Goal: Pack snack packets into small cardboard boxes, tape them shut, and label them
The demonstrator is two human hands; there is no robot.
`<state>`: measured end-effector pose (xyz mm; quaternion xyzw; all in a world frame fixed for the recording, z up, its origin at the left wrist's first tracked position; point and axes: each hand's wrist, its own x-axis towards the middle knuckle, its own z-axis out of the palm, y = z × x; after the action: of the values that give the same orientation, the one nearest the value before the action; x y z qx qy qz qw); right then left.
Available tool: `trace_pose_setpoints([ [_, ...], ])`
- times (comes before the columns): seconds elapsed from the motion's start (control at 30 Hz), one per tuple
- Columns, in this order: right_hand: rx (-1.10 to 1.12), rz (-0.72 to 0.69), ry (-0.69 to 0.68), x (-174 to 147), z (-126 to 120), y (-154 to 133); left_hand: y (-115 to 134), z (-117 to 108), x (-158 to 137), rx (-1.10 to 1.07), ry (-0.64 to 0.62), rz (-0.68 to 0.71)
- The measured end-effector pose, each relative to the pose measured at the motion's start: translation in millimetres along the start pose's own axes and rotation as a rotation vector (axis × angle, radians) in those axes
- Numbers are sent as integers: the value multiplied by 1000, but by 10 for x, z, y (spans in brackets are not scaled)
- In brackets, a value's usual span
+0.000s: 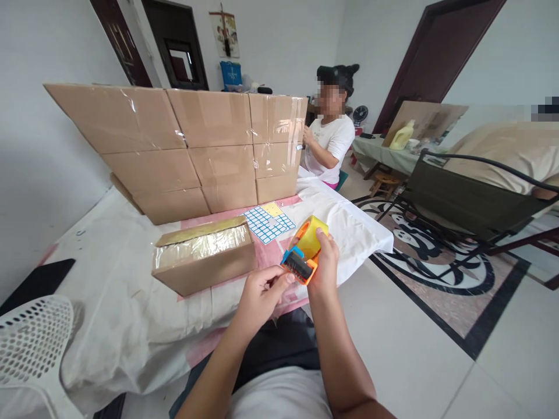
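My right hand (326, 265) is closed around a tape dispenser (301, 265) with an orange and blue body, its thumb on the wide roll of yellowish tape (313, 233). At the toothed end of the dispenser, the thumb and forefinger of my left hand (262, 294) pinch together; whatever lies between them is too small to make out. Left of both hands a closed cardboard box (209, 265) rests on the table, shiny clear tape along its top. Beyond it a printed sheet with a blue grid (268, 227) lies on the cloth.
Stacked cardboard boxes (222, 151) form a wall across the table's far side. A person in a white shirt (334, 139) sits beyond them. A white perforated chair (35, 337) stands at left, a dark folding chair (476, 186) at right. White cloth (117, 314) covers the table.
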<state>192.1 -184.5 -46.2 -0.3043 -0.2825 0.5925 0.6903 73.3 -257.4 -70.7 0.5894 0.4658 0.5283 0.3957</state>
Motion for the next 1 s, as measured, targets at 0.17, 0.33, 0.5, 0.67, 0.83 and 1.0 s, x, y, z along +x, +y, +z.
trace_pose_setpoints([
  [0.17, 11, 34, 17, -21, -3, 2, 35, 12, -31, 89, 30, 21],
  [0.33, 13, 50, 41, -3, -6, 22, 48, 17, -36, 188, 50, 32],
  [0.5, 31, 76, 32, 22, -3, 32, -6, 31, 25, 74, 18, -84],
  [0.67, 49, 81, 109, 86, -18, 69, -184, 84, 133, 17, 36, -121],
  [0.83, 44, 141, 196, 246, -127, 201, -474, 188, 238, -70, 69, -194],
  [1.0, 35, 179, 285, 428, -287, 344, -694, 288, 405, -68, 40, -236],
])
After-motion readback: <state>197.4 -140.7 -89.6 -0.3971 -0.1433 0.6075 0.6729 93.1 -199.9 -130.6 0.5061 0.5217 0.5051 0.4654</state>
